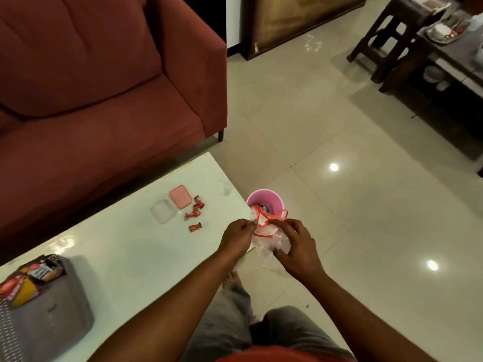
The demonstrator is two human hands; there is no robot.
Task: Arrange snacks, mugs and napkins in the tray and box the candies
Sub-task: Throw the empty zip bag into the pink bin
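Left hand (239, 235) and right hand (298, 246) pinched a plastic bag (262, 232) above a bin (264, 196); candies (194, 212) lay leftward, nearer the left hand.

A clear bag (271, 241) is held by both hands (236, 237) (298, 250) above a pink bin (265, 202); candies (194, 214) are scattered beside an open box (163, 211).

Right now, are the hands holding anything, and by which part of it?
Both hold one clear plastic bag with red trim. The left hand pinches its upper edge; the right hand pinches the edge opposite, above the pink bin.
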